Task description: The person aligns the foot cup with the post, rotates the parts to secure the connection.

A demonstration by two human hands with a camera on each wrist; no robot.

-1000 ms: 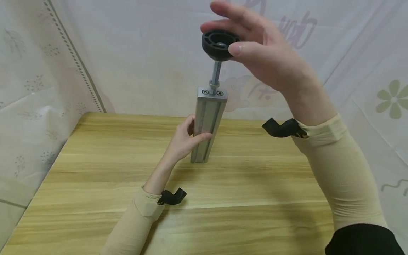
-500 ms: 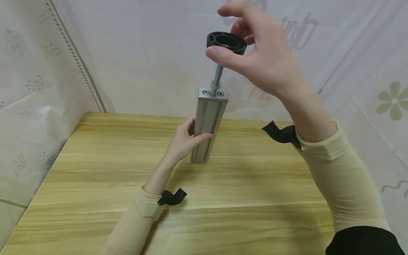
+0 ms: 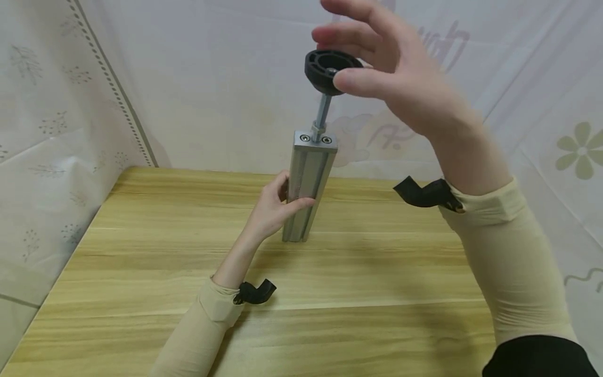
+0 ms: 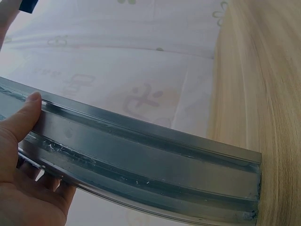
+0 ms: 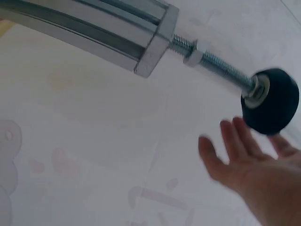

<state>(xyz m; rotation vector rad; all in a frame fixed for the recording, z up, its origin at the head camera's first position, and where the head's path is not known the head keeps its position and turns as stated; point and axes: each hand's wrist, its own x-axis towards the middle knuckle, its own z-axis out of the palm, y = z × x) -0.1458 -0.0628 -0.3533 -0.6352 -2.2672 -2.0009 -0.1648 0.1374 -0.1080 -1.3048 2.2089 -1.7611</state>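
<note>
An aluminium profile stands upright on the table, with a capped top end held by two screws. From that end rises a threaded rod with a nut on it. The rod carries a black round levelling foot, hollow side up. My left hand grips the lower part of the profile, thumb across its front face. Beside the foot, my right hand has its fingers spread and relaxed. In the right wrist view these fingers lie alongside the foot; whether they touch it I cannot tell.
The wood-grain table lies under the profile. A pale printed cloth hangs behind the table and along both sides. Black strap pieces stick out from the wrists.
Half a second ago the right hand curled round the foot with its thumb across the front. Now its fingers have spread and the thumb has drawn back right. The left hand has stayed put.
</note>
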